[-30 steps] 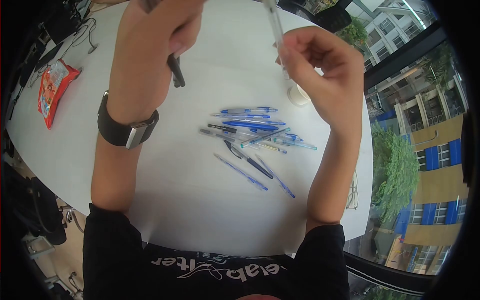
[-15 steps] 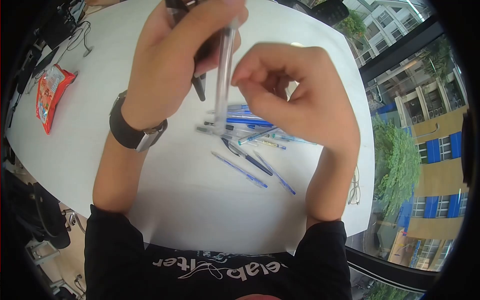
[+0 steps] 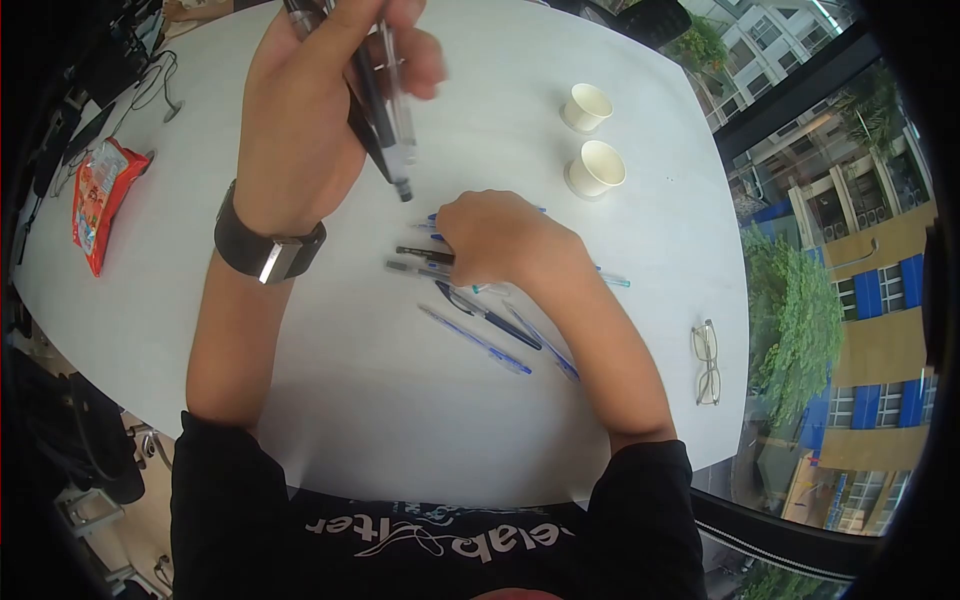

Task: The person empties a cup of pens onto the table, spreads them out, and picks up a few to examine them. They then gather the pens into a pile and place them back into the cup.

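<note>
Raised over the upper left of the table, my left hand (image 3: 300,120) is closed around several black and clear pens (image 3: 372,105), their ends pointing down toward me. My right hand (image 3: 510,235) is low over a loose heap of pens, back upward and fingers curled under; what is in them is hidden. A black pen (image 3: 425,254) and a grey-tipped clear pen (image 3: 415,269) stick out left of it. Nearer me lie a dark blue pen (image 3: 488,315) with a clip and a slim clear-and-blue pen (image 3: 475,339). My right forearm partly covers another blue pen (image 3: 540,338).
Two white paper cups (image 3: 597,168) stand on the white table (image 3: 380,420) beyond my right hand. Eyeglasses (image 3: 706,362) lie near the right edge, by the window. At the left are a red snack bag (image 3: 103,200) and a cable (image 3: 165,85).
My right hand has moved down and left onto the heap, uncovering the cups and the glasses. My left hand has shifted slightly left, still holding its pens.
</note>
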The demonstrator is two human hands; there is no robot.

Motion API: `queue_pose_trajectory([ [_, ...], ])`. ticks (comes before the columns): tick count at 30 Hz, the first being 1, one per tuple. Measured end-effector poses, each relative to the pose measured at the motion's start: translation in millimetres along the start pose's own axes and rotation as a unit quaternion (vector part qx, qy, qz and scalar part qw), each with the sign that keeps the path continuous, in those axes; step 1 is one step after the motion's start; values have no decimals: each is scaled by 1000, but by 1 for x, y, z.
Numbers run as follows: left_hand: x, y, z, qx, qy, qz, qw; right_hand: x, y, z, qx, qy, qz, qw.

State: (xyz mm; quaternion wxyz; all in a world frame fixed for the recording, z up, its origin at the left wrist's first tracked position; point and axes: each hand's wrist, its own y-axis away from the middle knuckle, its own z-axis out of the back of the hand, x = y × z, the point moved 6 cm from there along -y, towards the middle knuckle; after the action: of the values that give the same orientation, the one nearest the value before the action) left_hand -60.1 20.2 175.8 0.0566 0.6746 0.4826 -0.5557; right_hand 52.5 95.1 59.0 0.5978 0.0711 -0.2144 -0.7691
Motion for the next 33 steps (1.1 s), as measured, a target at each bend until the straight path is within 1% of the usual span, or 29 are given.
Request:
queue_pose_trajectory([
  [2, 2, -5, 8, 126, 75, 39, 988, -6, 1, 1, 25, -64, -6, 998],
  [3, 2, -6, 14, 127, 75, 38, 988, -10, 0, 0, 24, -63, -7, 998],
  [5, 5, -4, 15, 186, 162, 73, 966, -20, -3, -3, -3, -101, 7, 995],
  [6, 4, -5, 16, 186, 163, 72, 966, -26, -1, 0, -3, -100, 7, 995],
  [8, 4, -4, 18, 196, 138, 74, 968, -33, 9, 18, -83, -157, 83, 981],
  [9, 0, -6, 17, 192, 138, 74, 969, -31, 22, 38, -101, -212, 89, 968],
  [10, -5, -5, 9, 234, 165, 99, 953, -28, 36, 59, -116, -265, 95, 952],
  [11, -9, -3, 1, 272, 191, 123, 935, -31, 44, 70, -183, -333, 119, 917],
  [12, -13, 2, -7, 265, 191, 122, 937, -33, 53, 80, -247, -398, 141, 872],
  [13, -13, 8, -16, 238, 67, 106, 963, -28, 58, 84, -241, -398, 144, 874],
  [14, -13, 11, -17, 208, -59, 90, 972, -25, 68, 93, -291, -421, 157, 845],
  [15, -8, 14, -14, 206, -59, 92, 973, -23, 77, 100, -342, -443, 168, 812],
  [16, 0, 16, -11, 200, -90, 73, 973, -17, 79, 99, -358, -453, 161, 801],
  [17, 11, 20, -9, 195, -120, 53, 972, -10, 79, 97, -358, -453, 160, 801],
  [18, 17, 20, -13, 198, -92, 8, 976, -5, 81, 96, -388, -410, 145, 813],
  [19, 20, 18, -7, 200, -91, 9, 976, 1, 83, 97, -417, -365, 130, 822],
  [20, 25, 15, 3, 196, -70, 70, 976, 4, 82, 97, -427, -356, 106, 825],
  [21, 29, 14, 6, 191, -49, 130, 972, 6, 80, 96, -428, -356, 105, 824],
  [22, 23, 15, 2, 189, -15, 92, 978, 9, 80, 97, -454, -334, 110, 819],
  [23, 22, 16, 0, 190, -15, 91, 977, 11, 82, 99, -480, -311, 116, 812],
  [24, 20, 18, -7, 232, 2, 96, 968, 11, 83, 99, -481, -311, 116, 812],
  [25, 18, 22, -13, 273, 19, 101, 957, 13, 88, 100, -516, -257, 119, 809],
  [26, 15, 24, -16, 273, 18, 100, 957, 16, 92, 102, -548, -202, 122, 803],
  [28, 20, 33, -24, 303, 26, 197, 932, 12, 88, 98, -552, -214, 114, 798],
  [29, 21, 32, -23, 302, 26, 196, 933, 9, 88, 96, -557, -225, 105, 792],
  [30, 21, 29, -24, 281, 134, 204, 928, 9, 88, 96, -558, -225, 105, 792],
  [31, 22, 24, -24, 258, 241, 210, 912, 9, 92, 96, -581, -220, 111, 776],
  [32, 28, 16, -19, 279, 320, 220, 878, 9, 97, 96, -606, -214, 115, 758],
  [33, 26, 14, -15, 284, 320, 221, 877, 13, 90, 94, -609, -213, 112, 756],
])
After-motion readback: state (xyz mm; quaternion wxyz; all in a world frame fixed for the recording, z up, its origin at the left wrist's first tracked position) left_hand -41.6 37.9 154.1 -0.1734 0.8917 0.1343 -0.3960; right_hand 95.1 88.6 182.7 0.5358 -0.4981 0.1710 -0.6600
